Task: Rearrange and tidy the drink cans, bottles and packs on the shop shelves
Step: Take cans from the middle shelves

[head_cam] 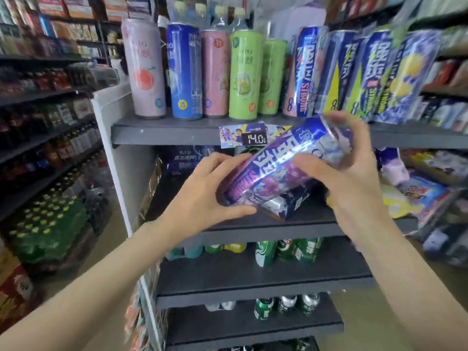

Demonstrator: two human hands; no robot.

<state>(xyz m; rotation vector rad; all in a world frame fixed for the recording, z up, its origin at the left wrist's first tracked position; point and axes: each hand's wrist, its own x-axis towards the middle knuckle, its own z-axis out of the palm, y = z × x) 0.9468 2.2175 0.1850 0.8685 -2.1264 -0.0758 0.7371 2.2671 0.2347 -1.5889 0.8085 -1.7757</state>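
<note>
Both hands hold a tall purple-and-blue metal drink can, tilted in front of the second dark shelf: left hand curled round its base, right hand wrapped near its top. A careless lift could topple the leaning blue cans on the right of the shelf above.

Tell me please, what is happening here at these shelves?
A person is tidying drinks in a shop. Both hands hold one purple can, tilted in front of the shelves: the left hand grips its lower end and the right hand its upper part. On the top shelf stand pink, blue and green cans, with blue packs leaning to their right. A price tag on the shelf edge shows 14.0. Green cans stand on a lower shelf.
</note>
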